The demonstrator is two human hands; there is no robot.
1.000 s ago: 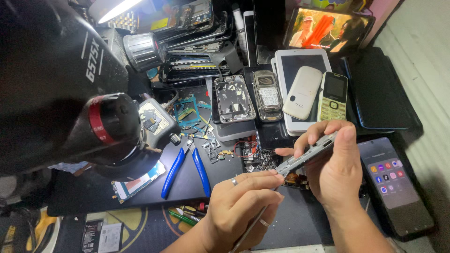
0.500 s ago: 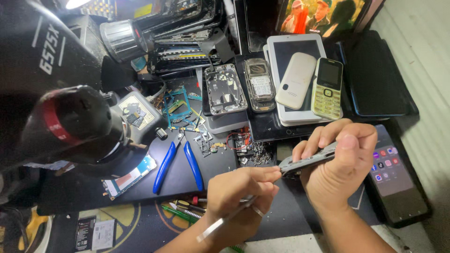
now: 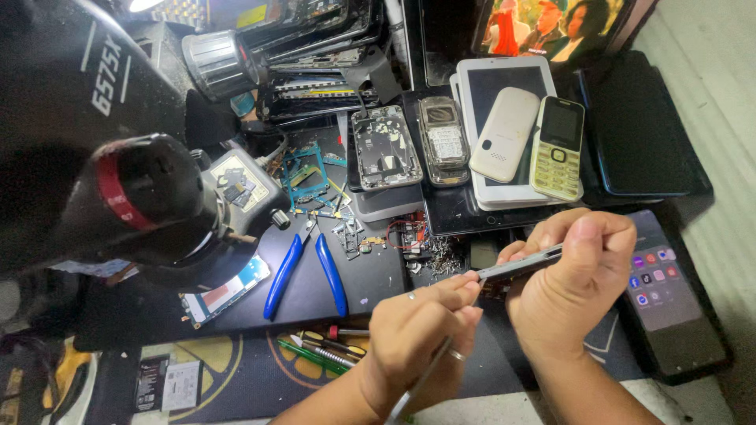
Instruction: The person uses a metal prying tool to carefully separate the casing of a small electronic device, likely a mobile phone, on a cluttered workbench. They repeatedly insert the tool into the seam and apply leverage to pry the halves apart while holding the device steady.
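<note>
Black bench, two hands on one thin grey phone frame.

Black metal fills the left edge of the workbench (image 3: 315, 291), where a large hot-air tool (image 3: 102, 173) looms over the mat. Along the far edge lie a white tablet (image 3: 504, 118) with a cream phone (image 3: 504, 134) and a yellow keypad phone (image 3: 557, 148) on it; a lit smartphone (image 3: 669, 299) sits at the right edge. Blue-handled cutters (image 3: 303, 271) rest mid-bench. Above the near edge, the right hand (image 3: 571, 295) pinches the slim grey phone frame (image 3: 520, 264) edge-on between thumb and curled fingers, its long axis running left-right, tilted up to the right. The left hand (image 3: 417, 338) is closed around a thin metal pry tool (image 3: 417, 386), fingertips meeting the frame's left end, so the frame lies just right of them.
</note>
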